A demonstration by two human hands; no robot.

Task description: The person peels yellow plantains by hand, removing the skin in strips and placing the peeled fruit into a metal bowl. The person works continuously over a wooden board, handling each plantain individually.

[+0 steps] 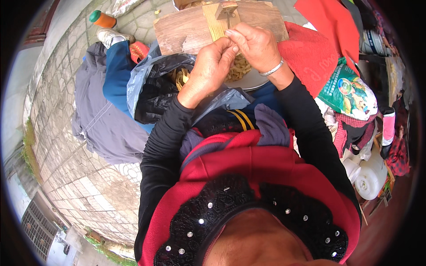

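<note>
My left hand (213,63) and my right hand (258,48) meet with fingertips pinched together over the near edge of a wooden board (179,31). Whatever lies between the fingertips is too small or hidden to tell. Just beyond them, a thin metal piece (229,22) extends from a small wooden block (226,10) above a paler wood strip (213,21) on the board. Below my hands, a pale round dish (254,84) holds yellowish-brown dried strips (241,68), partly covered by my hands. An open black plastic bag (151,103) lies left of my left wrist, with similar strips (182,78) inside.
A red towel (304,53) lies right of the board, beside a green printed sack (349,89). White plastic containers (369,179) stand farther right. A grey cloth (106,129) lies at left. An orange jar with a green lid (102,19) is on the paving (60,99).
</note>
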